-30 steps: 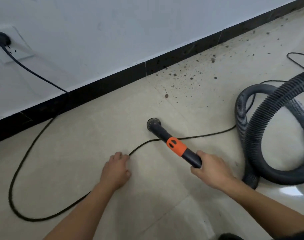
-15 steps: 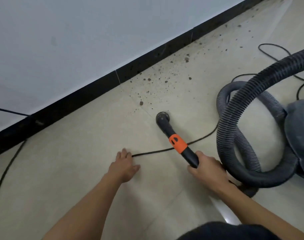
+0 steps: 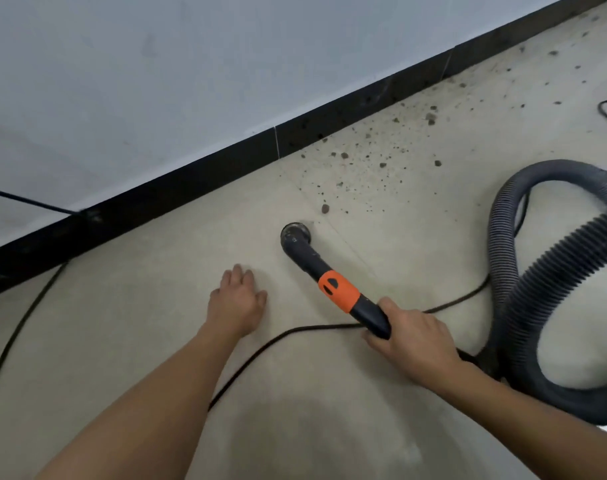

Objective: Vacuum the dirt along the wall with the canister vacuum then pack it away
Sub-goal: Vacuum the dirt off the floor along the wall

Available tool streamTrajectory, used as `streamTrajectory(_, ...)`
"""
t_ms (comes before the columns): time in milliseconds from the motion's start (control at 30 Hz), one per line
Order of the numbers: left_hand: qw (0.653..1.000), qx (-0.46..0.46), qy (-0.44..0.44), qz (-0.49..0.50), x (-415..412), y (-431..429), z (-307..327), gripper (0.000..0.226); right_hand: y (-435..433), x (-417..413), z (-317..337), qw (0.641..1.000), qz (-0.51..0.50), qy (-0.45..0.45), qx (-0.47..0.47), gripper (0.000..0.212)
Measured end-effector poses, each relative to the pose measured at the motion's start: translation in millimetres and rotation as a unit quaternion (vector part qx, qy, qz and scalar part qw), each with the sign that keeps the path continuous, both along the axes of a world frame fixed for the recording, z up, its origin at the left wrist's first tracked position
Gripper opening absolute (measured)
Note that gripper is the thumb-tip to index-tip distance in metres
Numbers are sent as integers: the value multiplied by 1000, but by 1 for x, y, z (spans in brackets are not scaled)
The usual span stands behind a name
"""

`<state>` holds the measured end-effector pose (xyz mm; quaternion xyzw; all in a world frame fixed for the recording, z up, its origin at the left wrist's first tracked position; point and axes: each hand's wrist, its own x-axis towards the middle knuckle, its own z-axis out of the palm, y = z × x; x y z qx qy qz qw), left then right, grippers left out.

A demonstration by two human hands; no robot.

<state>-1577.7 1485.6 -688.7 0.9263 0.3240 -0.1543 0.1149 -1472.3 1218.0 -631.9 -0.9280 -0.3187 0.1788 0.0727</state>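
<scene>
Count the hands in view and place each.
2. The left hand is open, down at the floor left of the nozzle; the right hand grips the nozzle's rear end.

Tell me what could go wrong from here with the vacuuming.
1. The thin black power cord runs under the black nozzle tube with the orange collar, right by the gripping right hand; pushing forward may snag it.
2. The looped grey ribbed hose could tug back before the scattered brown dirt crumbs farther along the white wall are reached.

Left hand (image 3: 238, 299) lies flat, seemingly pressing down; right hand (image 3: 413, 336) curls round the wand (image 3: 338, 292).
</scene>
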Motion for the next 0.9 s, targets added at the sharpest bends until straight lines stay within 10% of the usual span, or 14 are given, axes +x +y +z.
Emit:
streamTrajectory(600, 995, 67, -58, -43, 43, 111, -36, 68, 20, -45, -7, 999, 8, -1, -45, 45)
streamTrajectory(900, 995, 61, -64, -42, 43, 111, -37, 68, 65, -17, 9, 962, -267, 17, -43, 17)
